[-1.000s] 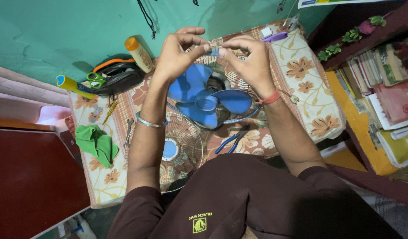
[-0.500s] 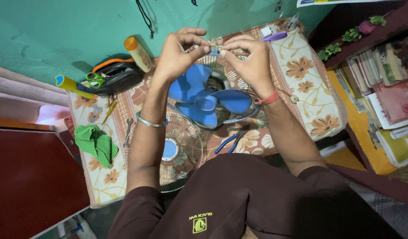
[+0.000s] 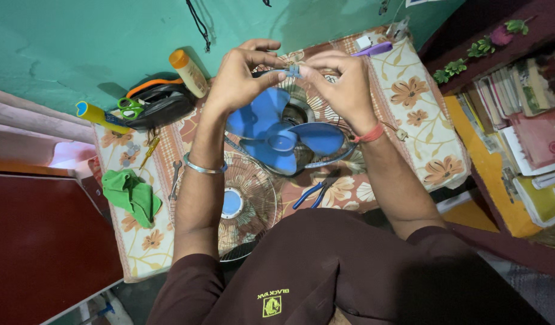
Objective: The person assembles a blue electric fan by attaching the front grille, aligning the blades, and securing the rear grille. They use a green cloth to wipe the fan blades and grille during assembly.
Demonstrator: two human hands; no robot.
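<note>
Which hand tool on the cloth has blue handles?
The pliers, lying by the fan blade. The scissors have green handles, the screwdriver a yellow one, and the spanner is bare metal.

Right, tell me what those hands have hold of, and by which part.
Both hands pinch one small blue piece above the blue fan blade: the left hand at its left end, the right hand at its right. What the piece is cannot be told.

Change noted: your left hand [image 3: 238, 75] and right hand [image 3: 343, 84] have drawn slightly apart, so the small blue part [image 3: 292, 71] between your fingertips now shows more plainly, with a thin wire-like piece reaching from it toward your left fingers. The blue fan blade [image 3: 277, 132] sits marginally lower in view.
</note>
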